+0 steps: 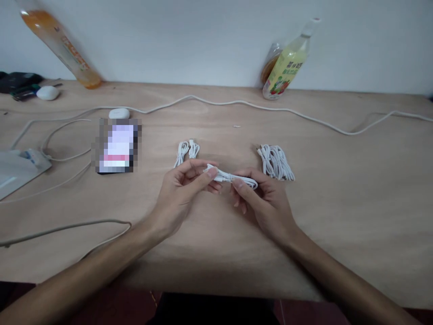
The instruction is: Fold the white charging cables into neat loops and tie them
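Between my two hands is a white cable, folded into a narrow bundle and raised over the table. My left hand pinches its left end between thumb and fingers. At the looped right end, my right hand grips it the same way. Just behind my left hand lie a couple of coiled white cables, partly hidden by the fingers. A larger pile of bundled white cables rests beyond my right hand.
A phone with a lit screen lies left, a white case behind it. One long white cord crosses the back. An orange drink bottle and a yellow drink bottle stand by the wall. Another cord lies near my left forearm.
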